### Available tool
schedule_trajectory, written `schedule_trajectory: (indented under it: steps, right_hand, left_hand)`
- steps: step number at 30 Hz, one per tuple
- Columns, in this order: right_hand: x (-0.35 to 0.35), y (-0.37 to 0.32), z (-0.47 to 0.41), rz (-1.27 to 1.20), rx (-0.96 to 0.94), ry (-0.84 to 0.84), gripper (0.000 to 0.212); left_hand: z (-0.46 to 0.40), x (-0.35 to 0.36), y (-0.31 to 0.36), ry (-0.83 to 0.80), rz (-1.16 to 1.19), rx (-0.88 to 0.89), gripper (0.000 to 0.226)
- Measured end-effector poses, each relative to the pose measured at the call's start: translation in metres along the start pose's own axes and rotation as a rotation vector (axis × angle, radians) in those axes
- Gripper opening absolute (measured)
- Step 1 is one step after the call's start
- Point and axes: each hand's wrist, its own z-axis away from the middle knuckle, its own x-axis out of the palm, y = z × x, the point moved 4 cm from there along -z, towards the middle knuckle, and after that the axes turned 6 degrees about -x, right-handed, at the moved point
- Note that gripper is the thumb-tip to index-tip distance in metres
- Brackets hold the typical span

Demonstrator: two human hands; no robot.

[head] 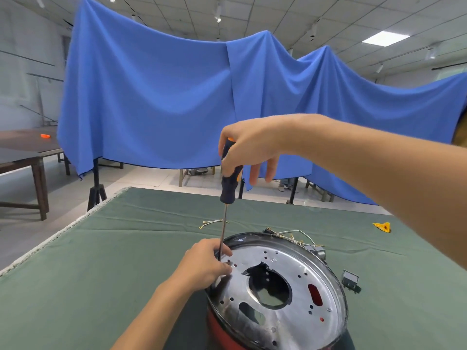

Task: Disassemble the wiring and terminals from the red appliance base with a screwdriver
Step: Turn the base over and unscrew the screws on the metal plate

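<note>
The red appliance base (222,329) lies on the green table cloth with its shiny metal plate (290,271) facing up, full of holes and a large middle opening. My right hand (250,150) grips the dark blue and orange handle of a screwdriver (228,183), held upright. Its long shaft runs down to the plate's left rim. My left hand (204,266) rests on that rim and pinches the shaft near the tip. A bundle of wires and terminals (295,236) sticks out behind the base's far edge.
Loose wires with ring terminals (211,223) lie on the green cloth (101,261) behind the base. A small metal bracket part (351,280) sits to the right, a yellow piece (382,226) farther right. A blue curtain (177,97) hangs behind; a wooden table (27,152) stands far left.
</note>
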Motion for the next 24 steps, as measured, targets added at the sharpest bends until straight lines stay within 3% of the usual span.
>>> schedule_trajectory:
  steps: [3,5,8,10,11,13,17,19,24]
  right_hand:
    - [0.001,0.003,0.001,0.233,0.068,0.181,0.047]
    - [-0.002,0.006,0.0,0.305,0.064,0.277,0.041]
    - [-0.002,0.007,0.0,0.083,0.05,0.091,0.02]
    - [-0.005,0.008,0.004,-0.065,0.031,0.004,0.025]
    - [-0.005,0.008,0.004,-0.078,0.024,-0.018,0.03]
    - [0.0,0.009,0.005,-0.021,0.045,-0.005,0.031]
    - [0.002,0.014,-0.001,0.212,0.053,0.217,0.029]
    - [0.002,0.014,-0.001,0.111,0.027,0.172,0.015]
    - [0.0,0.01,0.004,0.005,-0.009,0.089,0.024]
  left_hand:
    - [0.0,0.0,0.0,0.0,0.0,0.001,0.022]
    - [0.0,0.001,-0.001,-0.002,-0.001,0.014,0.022]
    - [0.0,0.001,-0.001,-0.004,0.008,0.051,0.015]
    - [0.002,0.0,0.0,-0.023,0.07,0.045,0.012]
    - [0.003,-0.001,0.001,-0.026,0.097,0.041,0.021]
    - [0.005,-0.003,0.001,-0.01,0.156,0.035,0.034]
    - [0.001,-0.005,0.0,0.015,0.167,0.019,0.032]
    - [-0.002,-0.005,-0.001,0.011,0.072,0.019,0.038]
    - [-0.003,-0.013,0.002,-0.03,-0.055,0.004,0.039]
